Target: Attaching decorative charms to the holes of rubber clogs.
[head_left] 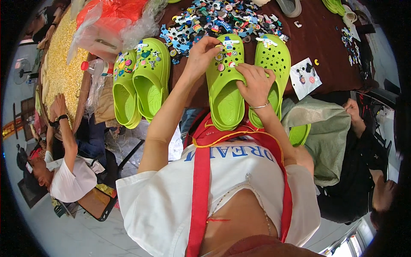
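A lime green clog (225,100) lies before me, its toe pointing away, with several charms on its upper. My left hand (203,55) pinches a small shoe charm (219,47) at the toe's left side. My right hand (257,81) grips the right edge of the clog's opening. Partly behind that hand is the second lime green clog (272,62), with a white character charm (266,41) at its toe. What lies under my right fingers is hidden.
To the left sit two more decorated green clogs (152,60). A heap of loose charms (227,19) covers the far table (319,38). A charm card (305,77) lies at right. Also near are a red-capped bottle (98,67), a grey-green sack (329,137) and people on both sides.
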{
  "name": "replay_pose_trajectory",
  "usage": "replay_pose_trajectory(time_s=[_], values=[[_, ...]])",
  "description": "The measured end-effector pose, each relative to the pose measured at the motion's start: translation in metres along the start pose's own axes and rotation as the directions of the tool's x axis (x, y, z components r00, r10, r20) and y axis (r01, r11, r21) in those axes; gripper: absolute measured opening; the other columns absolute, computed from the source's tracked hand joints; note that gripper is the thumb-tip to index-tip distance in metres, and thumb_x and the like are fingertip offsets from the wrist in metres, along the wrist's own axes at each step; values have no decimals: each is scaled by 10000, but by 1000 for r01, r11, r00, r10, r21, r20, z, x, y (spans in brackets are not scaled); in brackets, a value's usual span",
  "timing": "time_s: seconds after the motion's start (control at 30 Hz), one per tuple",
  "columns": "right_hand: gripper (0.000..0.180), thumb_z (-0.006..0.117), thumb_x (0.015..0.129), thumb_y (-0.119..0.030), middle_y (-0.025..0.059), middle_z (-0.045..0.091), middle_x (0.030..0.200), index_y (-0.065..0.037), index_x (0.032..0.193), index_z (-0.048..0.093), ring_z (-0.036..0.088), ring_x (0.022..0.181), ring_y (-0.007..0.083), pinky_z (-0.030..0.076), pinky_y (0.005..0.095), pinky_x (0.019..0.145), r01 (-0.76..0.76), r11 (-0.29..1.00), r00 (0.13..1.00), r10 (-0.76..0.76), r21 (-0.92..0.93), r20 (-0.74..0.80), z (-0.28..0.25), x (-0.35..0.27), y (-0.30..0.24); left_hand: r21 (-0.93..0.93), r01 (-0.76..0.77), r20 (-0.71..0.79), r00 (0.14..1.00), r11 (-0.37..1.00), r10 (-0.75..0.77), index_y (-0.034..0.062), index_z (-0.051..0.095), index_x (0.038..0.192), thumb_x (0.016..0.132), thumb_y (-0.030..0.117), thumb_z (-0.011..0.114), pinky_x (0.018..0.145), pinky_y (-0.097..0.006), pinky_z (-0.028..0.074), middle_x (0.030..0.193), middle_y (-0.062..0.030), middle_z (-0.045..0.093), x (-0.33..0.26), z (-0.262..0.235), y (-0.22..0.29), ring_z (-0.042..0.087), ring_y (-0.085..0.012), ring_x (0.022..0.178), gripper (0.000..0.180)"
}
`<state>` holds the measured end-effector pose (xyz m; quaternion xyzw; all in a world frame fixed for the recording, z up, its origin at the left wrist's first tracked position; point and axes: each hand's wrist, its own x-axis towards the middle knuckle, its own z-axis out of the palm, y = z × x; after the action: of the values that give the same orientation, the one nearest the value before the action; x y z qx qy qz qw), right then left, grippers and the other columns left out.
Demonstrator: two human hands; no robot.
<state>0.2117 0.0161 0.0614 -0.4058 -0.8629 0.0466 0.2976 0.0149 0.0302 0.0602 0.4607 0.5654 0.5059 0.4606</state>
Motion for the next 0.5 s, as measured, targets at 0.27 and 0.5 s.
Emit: replay_pose_trajectory(time_s=[0.27, 0.5], values=[[361, 621, 645, -176, -65, 596, 994, -199, 1005, 595, 540, 913, 113, 272, 368, 852, -7, 1000, 1000, 7, -10, 8, -1, 2, 2, -88, 27, 47, 999, 996, -23, 33, 583, 1088, 837, 33, 512, 626, -220, 430, 834, -29, 558, 5, 10, -5, 511, -77, 716, 261], [386, 626, 642, -179, -51, 589, 1016, -193, 1027, 592, 534, 940, 122, 266, 373, 869, -5, 1000, 1000, 5, -11, 17, -4, 4, 0, -50, -13, -67, 998, 999, 10, 21, 605, 1014, 802, 50, 550, 634, -218, 426, 797, -15, 578, 0, 1, -1, 511, -70, 692, 221]])
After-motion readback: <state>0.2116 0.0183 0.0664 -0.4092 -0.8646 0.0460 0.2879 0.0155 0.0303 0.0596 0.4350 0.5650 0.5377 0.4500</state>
